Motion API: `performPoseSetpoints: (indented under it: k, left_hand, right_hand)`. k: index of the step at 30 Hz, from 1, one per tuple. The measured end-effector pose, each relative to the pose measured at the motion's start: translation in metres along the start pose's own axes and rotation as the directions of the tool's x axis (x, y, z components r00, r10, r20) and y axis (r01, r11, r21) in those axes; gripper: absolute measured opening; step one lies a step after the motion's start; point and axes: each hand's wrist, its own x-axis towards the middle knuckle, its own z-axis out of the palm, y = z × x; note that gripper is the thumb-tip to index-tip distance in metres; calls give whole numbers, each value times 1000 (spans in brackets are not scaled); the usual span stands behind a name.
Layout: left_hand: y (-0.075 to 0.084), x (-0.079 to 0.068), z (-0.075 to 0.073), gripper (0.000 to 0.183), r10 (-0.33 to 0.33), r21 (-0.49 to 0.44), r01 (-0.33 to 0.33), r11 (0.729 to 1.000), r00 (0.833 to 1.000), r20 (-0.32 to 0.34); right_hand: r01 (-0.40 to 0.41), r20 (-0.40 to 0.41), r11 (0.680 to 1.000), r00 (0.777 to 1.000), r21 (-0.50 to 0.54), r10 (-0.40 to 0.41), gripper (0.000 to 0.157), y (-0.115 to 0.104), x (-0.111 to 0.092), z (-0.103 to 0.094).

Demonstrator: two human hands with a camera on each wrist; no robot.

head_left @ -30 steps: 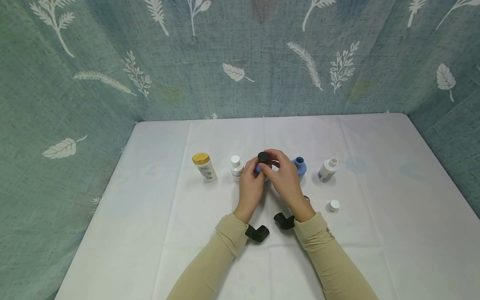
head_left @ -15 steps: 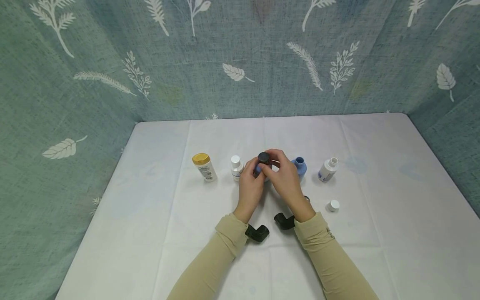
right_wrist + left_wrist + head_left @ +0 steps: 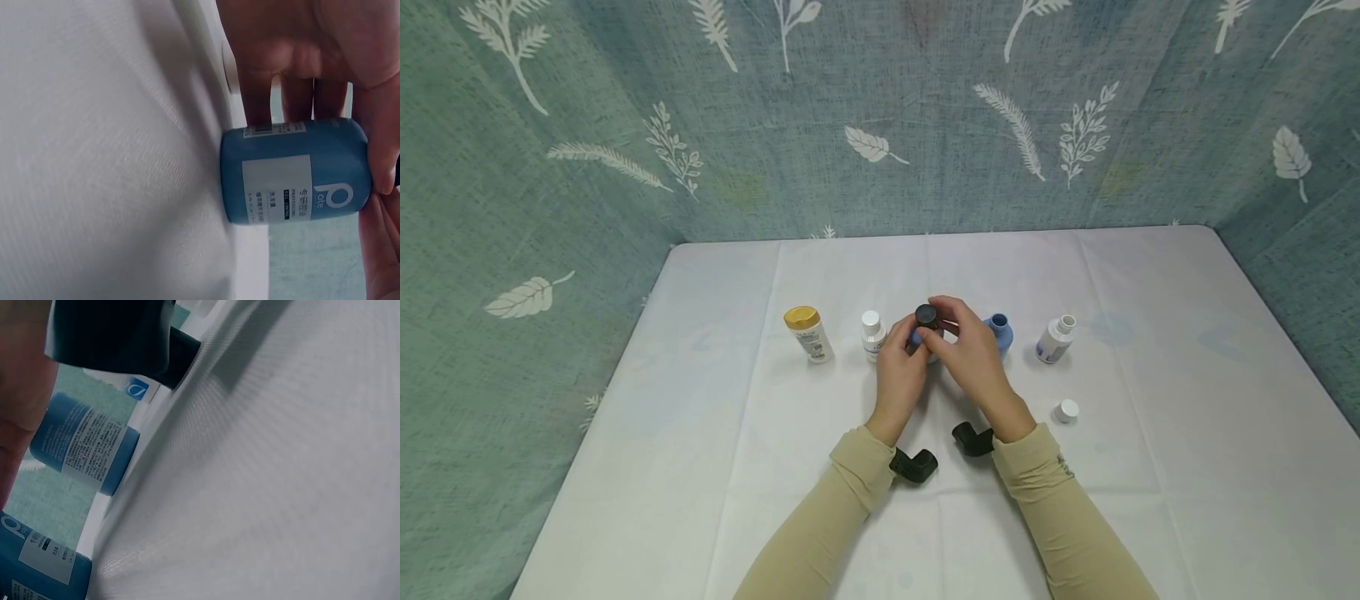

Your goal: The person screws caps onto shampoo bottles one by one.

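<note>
One squat blue bottle of smooth, plastic-looking make, with rounded shoulders and a white printed label [image 3: 294, 172]: we found it upright at the middle of the head view and right of centre in the right wrist view, its base at the white tablecloth [image 3: 662, 467], though whether it touched we could not tell. One round black cap with a flat top [image 3: 927, 314]: above the bottle's shoulders, its seating hidden by fingers. One bare left hand [image 3: 898, 375]: fingertips grasping the bottle's shoulder, close beneath the cap. One bare right hand [image 3: 967, 354]: thumb and forefinger pinching the cap, the remaining fingers along the bottle's side. Handling, as we judged it: light, stiff-walled, hardly fragile, likely slippery over the curved shoulder and easily tipped if pushed high; a steadying hold belonged round the broad middle of the body, and a turning hold on the cap's side. Companion pieces, right of centre in the head view: one uncapped blue bottle [image 3: 1000, 335], one uncapped white bottle with a narrow neck [image 3: 1055, 340], and, lower, one small round white cap [image 3: 1066, 411], lying apart.
</note>
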Motion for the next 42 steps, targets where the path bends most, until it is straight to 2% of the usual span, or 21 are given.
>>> performPoseSetpoints:
  k: [7, 16, 23, 31, 36, 42]
  left_hand:
    - [0, 1, 1, 32, -8, 9, 8, 1000, 1000, 1]
    - [0, 2, 1, 32, 1, 9, -1, 1000, 1000, 8]
    - [0, 2, 0, 30, -11, 58, 11, 998, 1000, 7]
    - [0, 1, 0, 29, -26, 38, 25, 999, 1000, 6]
    - [1, 1, -1, 31, -31, 49, 30, 998, 999, 8]
    - [2, 0, -1, 32, -52, 47, 51, 998, 998, 20]
  right_hand:
    - [50, 25, 999, 998, -19, -50, 40, 1, 0, -3]
    - [17, -22, 1000, 1000, 7, -17, 38, 2, 1, -2]
    - [23, -51, 1000, 998, -11, -24, 39, 3, 1, 1]
    - [30, 1, 999, 1000, -24, -30, 46, 3, 1, 0]
    - [28, 39, 999, 999, -30, -27, 43, 3, 0, -2]
    - [24, 29, 999, 999, -34, -23, 40, 3, 0, -2]
